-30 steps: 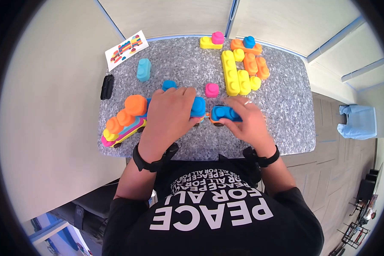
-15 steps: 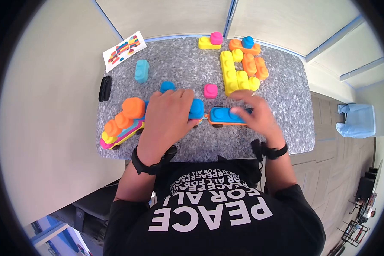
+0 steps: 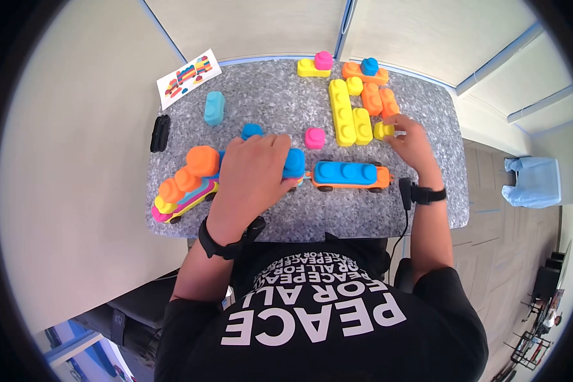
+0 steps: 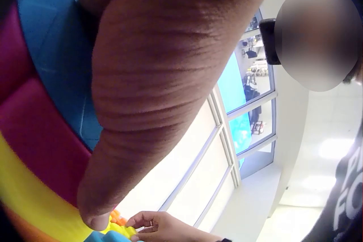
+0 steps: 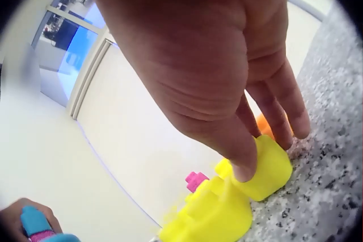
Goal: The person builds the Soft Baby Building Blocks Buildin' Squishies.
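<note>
My left hand point(image 3: 251, 181) grips the stacked middle car of a toy block train from above, hiding most of it. A blue block point(image 3: 294, 163) shows beside its thumb; in the left wrist view the thumb lies along the car's magenta layer point(image 4: 48, 128). In front sits the engine with orange blocks point(image 3: 202, 161). Coupled behind is an orange-wheeled car topped by a long blue block point(image 3: 347, 172). At the right, my right hand point(image 3: 415, 145) pinches a small yellow block point(image 5: 272, 168), thumb on its near side, with the block low at the tabletop.
Yellow blocks point(image 3: 342, 114) and orange blocks point(image 3: 372, 99) stand together at the back right. A pink block point(image 3: 314, 138) lies mid-table, a light-blue block point(image 3: 214, 108) further left. A picture card point(image 3: 188, 77) and a black object point(image 3: 160, 134) are along the left edge.
My right hand has let go of the rear car with the long blue block, moved right and away from me, and taken hold of the small yellow block. The left hand stays put.
</note>
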`<state>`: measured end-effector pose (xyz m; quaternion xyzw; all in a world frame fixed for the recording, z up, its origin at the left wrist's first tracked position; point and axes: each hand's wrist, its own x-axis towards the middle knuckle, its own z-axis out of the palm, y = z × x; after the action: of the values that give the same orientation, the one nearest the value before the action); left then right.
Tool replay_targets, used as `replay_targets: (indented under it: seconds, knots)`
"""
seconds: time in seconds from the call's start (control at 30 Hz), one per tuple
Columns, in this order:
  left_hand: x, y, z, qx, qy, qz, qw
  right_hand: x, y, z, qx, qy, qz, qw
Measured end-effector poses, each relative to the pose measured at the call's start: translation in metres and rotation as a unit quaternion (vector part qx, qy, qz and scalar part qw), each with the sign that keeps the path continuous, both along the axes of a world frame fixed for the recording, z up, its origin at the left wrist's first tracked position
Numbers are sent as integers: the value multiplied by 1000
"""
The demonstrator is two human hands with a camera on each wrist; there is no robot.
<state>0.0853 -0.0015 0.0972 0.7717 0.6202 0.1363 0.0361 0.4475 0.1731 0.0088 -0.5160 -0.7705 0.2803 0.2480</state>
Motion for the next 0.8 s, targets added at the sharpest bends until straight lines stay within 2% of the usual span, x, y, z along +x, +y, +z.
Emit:
replay_targets:
  seconds: [0.13, 0.27, 0.8]
  knots:
    - [0, 1, -2, 5, -1, 0, 1000, 10, -41, 31, -22, 70, 63, 995]
    - [0, 1, -3, 6, -6, -3, 1000, 17, -76, 50, -40, 75, 115, 990]
    - [0, 1, -3, 12, 1, -7, 1000, 11, -105, 38, -46, -7, 81, 996]
